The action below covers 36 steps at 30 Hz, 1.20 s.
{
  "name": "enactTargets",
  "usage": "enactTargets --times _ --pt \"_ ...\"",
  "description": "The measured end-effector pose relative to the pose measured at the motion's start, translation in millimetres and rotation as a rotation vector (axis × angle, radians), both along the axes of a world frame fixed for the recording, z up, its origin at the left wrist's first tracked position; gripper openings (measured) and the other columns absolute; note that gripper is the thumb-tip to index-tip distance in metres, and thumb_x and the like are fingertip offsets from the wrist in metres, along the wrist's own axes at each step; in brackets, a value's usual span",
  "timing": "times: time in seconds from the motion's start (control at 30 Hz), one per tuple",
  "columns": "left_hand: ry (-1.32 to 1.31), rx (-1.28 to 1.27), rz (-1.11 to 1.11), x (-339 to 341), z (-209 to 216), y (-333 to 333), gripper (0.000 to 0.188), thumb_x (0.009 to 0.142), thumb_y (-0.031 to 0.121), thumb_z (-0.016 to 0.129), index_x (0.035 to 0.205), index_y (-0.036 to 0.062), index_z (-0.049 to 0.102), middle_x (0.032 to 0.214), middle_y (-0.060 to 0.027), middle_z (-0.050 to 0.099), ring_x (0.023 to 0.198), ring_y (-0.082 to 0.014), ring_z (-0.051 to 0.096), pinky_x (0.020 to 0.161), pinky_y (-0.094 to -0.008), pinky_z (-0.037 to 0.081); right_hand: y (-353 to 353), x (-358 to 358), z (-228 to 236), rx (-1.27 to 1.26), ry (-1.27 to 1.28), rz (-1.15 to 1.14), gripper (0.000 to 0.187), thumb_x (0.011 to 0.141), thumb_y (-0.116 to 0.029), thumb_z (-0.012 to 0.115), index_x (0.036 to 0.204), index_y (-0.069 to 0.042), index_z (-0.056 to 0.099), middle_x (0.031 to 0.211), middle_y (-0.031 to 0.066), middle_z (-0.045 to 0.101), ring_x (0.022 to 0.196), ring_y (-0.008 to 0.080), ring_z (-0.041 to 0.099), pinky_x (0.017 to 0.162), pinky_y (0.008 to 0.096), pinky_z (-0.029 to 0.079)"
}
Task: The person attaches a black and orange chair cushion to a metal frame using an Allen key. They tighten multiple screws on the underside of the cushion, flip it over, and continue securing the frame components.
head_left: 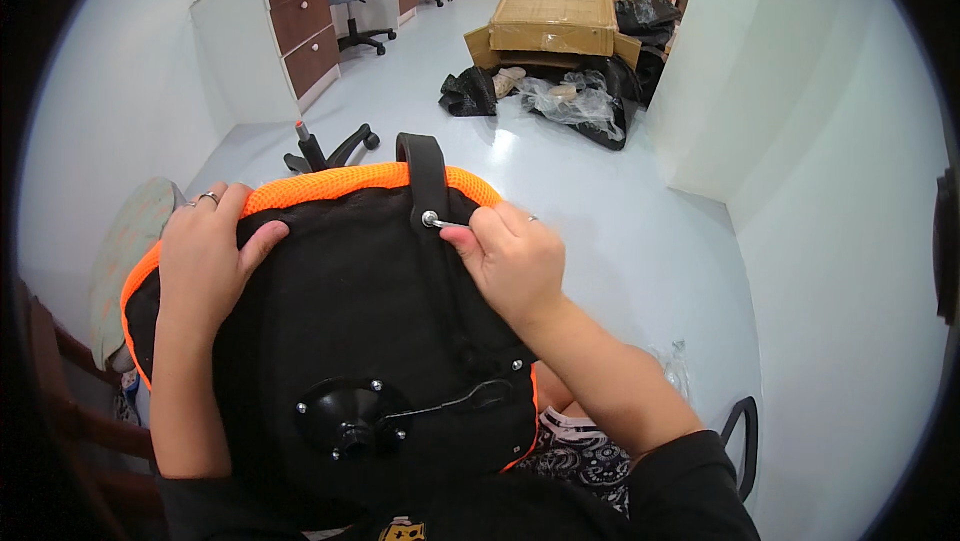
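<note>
Hex key (447, 224) pinched between right hand (512, 259) fingers, at armrest bracket (426, 181).

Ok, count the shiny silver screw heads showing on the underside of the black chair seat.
6: one bolt at the black armrest bracket under the right hand, one near the seat's right edge, four around the round plate. Others may be hidden.

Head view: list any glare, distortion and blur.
Head view: fisheye bends the walls toward a black rim; overhead light glares off the glossy floor near the plastic wrap; the right hand on the hex key and the left hand on the seat are sharp; far chairs look soft.
</note>
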<state>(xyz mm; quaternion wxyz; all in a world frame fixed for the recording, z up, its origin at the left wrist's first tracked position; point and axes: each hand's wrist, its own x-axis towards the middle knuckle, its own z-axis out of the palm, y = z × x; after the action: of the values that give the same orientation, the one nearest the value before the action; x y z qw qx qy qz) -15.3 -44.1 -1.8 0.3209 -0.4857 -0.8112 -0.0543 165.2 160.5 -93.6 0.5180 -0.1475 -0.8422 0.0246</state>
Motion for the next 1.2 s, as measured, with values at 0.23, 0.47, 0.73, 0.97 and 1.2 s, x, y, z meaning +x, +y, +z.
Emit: enactTargets --times 0.23,0.47,0.73,0.97,1.2 --pt "-0.180 -0.058 0.112 14.7 11.1 -0.7 0.041 0.080 0.038 0.064 0.101 0.0033 0.056 0.093 -0.0152 0.059 0.088 -0.0347 0.055 0.077 -0.0418 0.042 -43.9 3.6 -4.5 -0.282 -0.026 -0.073 0.024 0.086 -0.024 0.061 0.072 -0.008 0.049 0.067 0.0083 0.050 0.055 0.0289 0.053 0.047 0.0373 0.042" --pt "0.001 0.050 -0.016 15.6 13.5 -11.9 0.044 0.078 0.044 0.064 0.093 0.0031 0.059 0.083 -0.0104 0.057 0.079 -0.0310 0.055 0.071 -0.0385 0.042 -24.4 45.3 25.6 -0.352 -0.326 0.301 0.011 0.091 -0.016 0.051 0.086 -0.007 0.053 0.079 0.0111 0.052 0.071 0.0327 0.057 0.062 0.0420 0.046" --pt "-0.080 -0.005 -0.018 28.5 24.3 -15.6 0.046 0.078 0.043 0.063 0.097 0.0019 0.058 0.089 -0.0133 0.057 0.086 -0.0339 0.053 0.077 -0.0404 0.041 27.9 42.2 105.1 -0.721 -1.135 0.635 0.018 0.089 -0.025 0.058 0.091 -0.013 0.070 0.068 0.0066 0.062 0.068 0.0191 0.059 0.064 0.0320 0.045" --pt "-0.062 0.036 -0.064 35.3 26.8 -20.7 0.048 0.077 0.045 0.063 0.098 0.0015 0.057 0.090 -0.0135 0.056 0.086 -0.0335 0.052 0.076 -0.0397 0.041 5.5 36.7 120.9 -0.193 -1.363 0.411 0.037 0.074 -0.047 0.068 0.083 -0.011 0.068 0.070 0.0084 0.064 0.073 0.0245 0.064 0.065 0.0376 0.049" --pt "-0.077 0.075 -0.083 33.7 22.6 -21.1 0.048 0.077 0.044 0.063 0.099 0.0018 0.057 0.090 -0.0134 0.056 0.087 -0.0341 0.052 0.076 -0.0400 0.041 12.0 56.4 116.1 -0.390 -1.221 0.542 0.034 0.091 -0.036 0.043 0.091 -0.009 0.064 0.078 0.0124 0.064 0.075 0.0309 0.062 0.069 0.0423 0.048"
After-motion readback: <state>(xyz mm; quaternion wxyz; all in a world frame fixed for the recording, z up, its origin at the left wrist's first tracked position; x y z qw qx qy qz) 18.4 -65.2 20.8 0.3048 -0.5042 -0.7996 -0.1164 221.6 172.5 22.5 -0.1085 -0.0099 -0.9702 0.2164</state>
